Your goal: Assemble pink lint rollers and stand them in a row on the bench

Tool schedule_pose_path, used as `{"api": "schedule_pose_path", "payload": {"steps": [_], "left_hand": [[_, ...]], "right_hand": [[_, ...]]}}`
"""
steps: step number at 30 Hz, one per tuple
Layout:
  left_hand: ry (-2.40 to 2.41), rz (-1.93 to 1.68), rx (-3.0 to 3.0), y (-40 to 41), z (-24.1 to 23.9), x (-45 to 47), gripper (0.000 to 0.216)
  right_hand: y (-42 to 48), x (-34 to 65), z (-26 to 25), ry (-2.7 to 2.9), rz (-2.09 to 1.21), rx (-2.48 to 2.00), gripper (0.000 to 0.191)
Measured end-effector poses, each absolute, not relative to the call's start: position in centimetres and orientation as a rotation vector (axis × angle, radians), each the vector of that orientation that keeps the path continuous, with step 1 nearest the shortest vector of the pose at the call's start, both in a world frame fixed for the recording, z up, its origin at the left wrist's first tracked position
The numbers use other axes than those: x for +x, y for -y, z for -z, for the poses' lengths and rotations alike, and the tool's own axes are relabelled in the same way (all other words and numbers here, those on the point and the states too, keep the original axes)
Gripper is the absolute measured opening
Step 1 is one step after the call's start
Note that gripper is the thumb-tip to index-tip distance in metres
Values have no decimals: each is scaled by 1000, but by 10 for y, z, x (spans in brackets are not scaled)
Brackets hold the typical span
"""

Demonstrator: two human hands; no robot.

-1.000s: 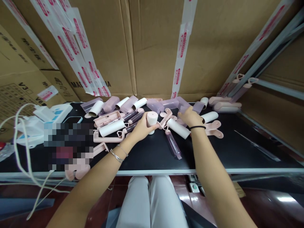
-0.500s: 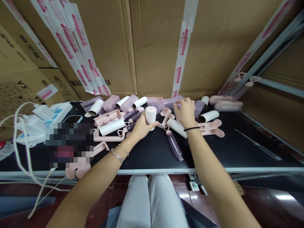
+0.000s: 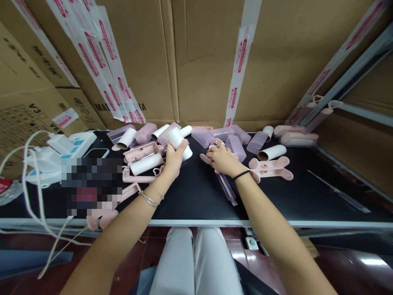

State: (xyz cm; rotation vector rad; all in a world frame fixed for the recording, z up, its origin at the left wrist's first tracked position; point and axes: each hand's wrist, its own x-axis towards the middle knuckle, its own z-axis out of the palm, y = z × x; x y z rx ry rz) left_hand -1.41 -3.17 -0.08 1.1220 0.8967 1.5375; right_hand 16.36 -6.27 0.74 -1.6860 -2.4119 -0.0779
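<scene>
My left hand is closed around a white paper roll, lifted and tilted above the black table. My right hand is curled over a pink plastic handle piece and a white roll beneath the fingers, near the table's middle. A clear purple tube lies just in front of my right wrist. Pink handles, white rolls and purple covers are scattered along the back of the table.
Taped cardboard boxes wall the table's back and left. At left lie a white power strip, a phone and white cables. A metal shelf frame stands at right. My knees show under the table edge.
My left hand raised and tilted the white roll to the left. My right hand came back from the purple covers at the rear and closed over the pink handle piece near the centre.
</scene>
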Motion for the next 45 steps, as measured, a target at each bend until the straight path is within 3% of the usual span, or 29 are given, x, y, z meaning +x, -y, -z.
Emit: {"api": "schedule_pose_path", "payload": {"steps": [4,9,13,16,26,30,38,45], "left_hand": [[-993,-1468,1399,35,6,-14,47],[-1172,-1319,1747,48,-2,-13,51],[-1229,-1207,1866,59,-12,-10,49],[-1180,-1164,1923,61,-12,-10,53],[-850,-1217,2050,63,-7,-16,76],[-856,-1233,1996,62,-8,-17,70],[-857,-1477,1626,47,-7,-15,61],[-916,-1446,1163,40,-14,-15,51]], "right_hand": [[61,164,-21,2094,27,-1326,14],[67,163,-34,1458,-454,-890,34],[71,152,-32,1371,-876,-746,38],[72,139,-29,1357,-991,-699,39],[67,128,-19,1386,-889,-950,46],[67,126,-16,1389,-965,-1078,53],[71,115,-8,1429,-978,-1062,43],[73,97,0,1520,-894,-1123,39]]}}
